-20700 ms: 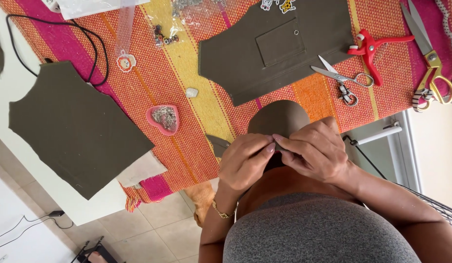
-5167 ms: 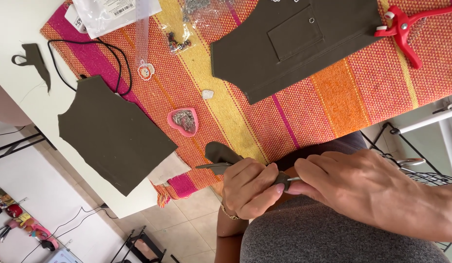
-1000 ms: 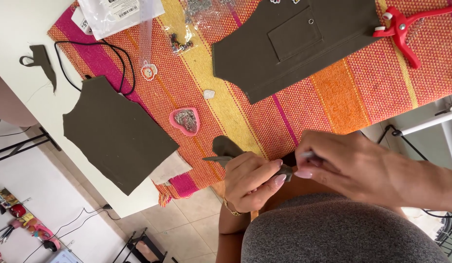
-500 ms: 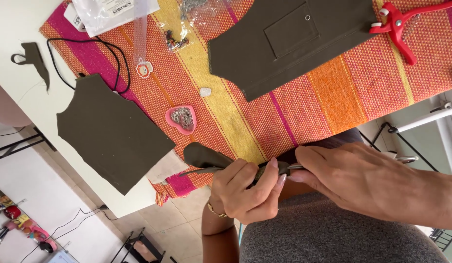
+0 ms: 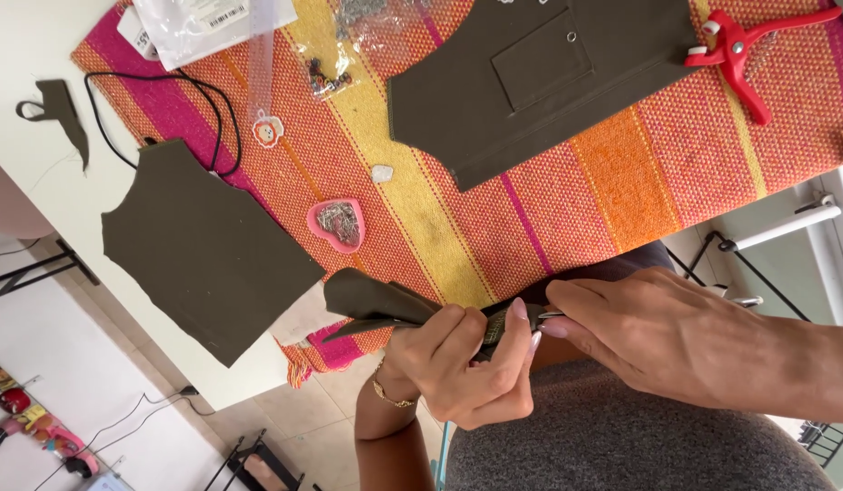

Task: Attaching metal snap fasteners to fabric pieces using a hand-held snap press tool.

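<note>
My left hand (image 5: 462, 364) grips a folded dark olive fabric piece (image 5: 371, 302) just off the table's near edge, over my lap. My right hand (image 5: 658, 332) meets it from the right, fingertips pinching the fabric's edge together with a thin metal item whose kind I cannot tell. A gold bracelet is on my left wrist. On the striped cloth (image 5: 621, 200) lies an olive panel with a sewn pocket (image 5: 539, 77). A second olive cut panel (image 5: 203, 250) rests on the white table (image 5: 39, 200) to the left.
A pink heart-shaped dish of pins (image 5: 338, 223) sits near the cloth's front edge. A red clamp tool (image 5: 744, 50) lies at top right. A black cord (image 5: 158, 109), a small fabric scrap (image 5: 62, 114) and clear plastic bags (image 5: 212, 23) lie at the back left.
My hands have stayed together on the folded fabric, which has turned so its rounded end now points left. My right fingers have shifted slightly along its edge.
</note>
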